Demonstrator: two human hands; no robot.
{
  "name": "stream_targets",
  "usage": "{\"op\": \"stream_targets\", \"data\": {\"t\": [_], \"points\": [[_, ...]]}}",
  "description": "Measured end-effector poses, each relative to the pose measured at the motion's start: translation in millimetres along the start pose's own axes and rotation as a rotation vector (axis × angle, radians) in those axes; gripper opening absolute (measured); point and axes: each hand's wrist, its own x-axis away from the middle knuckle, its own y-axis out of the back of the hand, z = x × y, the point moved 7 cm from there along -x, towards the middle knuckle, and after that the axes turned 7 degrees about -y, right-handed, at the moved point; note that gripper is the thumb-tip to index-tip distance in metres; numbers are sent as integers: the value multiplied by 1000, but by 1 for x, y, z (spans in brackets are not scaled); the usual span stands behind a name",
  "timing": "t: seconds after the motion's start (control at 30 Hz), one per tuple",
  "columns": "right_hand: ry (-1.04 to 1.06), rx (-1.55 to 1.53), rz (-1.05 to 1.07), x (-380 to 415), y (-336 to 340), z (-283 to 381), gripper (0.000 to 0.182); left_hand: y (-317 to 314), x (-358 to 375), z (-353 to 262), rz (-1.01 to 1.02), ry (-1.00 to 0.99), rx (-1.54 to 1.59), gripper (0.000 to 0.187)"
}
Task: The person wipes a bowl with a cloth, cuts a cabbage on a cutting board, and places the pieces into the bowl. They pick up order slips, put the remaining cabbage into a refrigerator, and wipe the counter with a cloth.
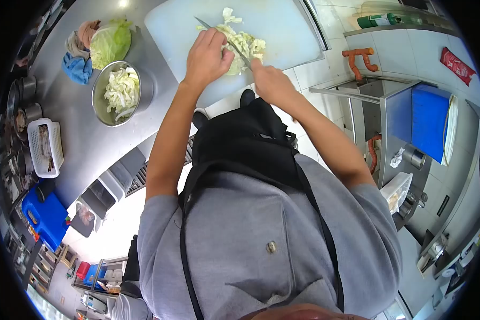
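Observation:
On a white cutting board (170, 26) lies a pile of chopped cabbage (244, 41). My right hand (272, 82) grips the handle end of a knife (237, 49), whose blade runs up and left across the pieces. Curled at the left side of the pile, my left hand (208, 57) has its fingers bent in beside the blade; what they hold, if anything, is hidden. A metal bowl (145, 90) of cut cabbage stands left of the board, with a larger piece of cabbage (111, 44) behind it.
Blue, grey and pink cloths (77, 68) lie at the far left of the steel counter (80, 106). A white basket (60, 149) sits near its left side. Metal shelving with a blue sheet (429, 122) stands to the right. Part of a person in dark clothing (131, 266) shows at lower left.

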Motion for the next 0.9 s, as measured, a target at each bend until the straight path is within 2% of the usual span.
{"op": "stream_targets", "data": {"t": [0.1,0.27,0.4,0.5,0.6,0.77,0.9], "points": [[48,-27,-95,-19,2,9,22,2,1,2,40,47,19,20],[-18,38,37,36,50,12,24,13,4,-2,92,98,25,23],[-54,114,74,37,20,-1,24,6,5,1,119,137,55,25],[-13,15,-12,0,-13,4,23,3,8,4,138,118,38,25],[42,0,-99,-22,-5,13,24,8,10,7,143,160,88,26],[-21,72,10,42,42,20,26,20,15,7,154,169,80,26],[-43,118,31,44,21,13,24,14,16,8,134,194,131,26]]}}
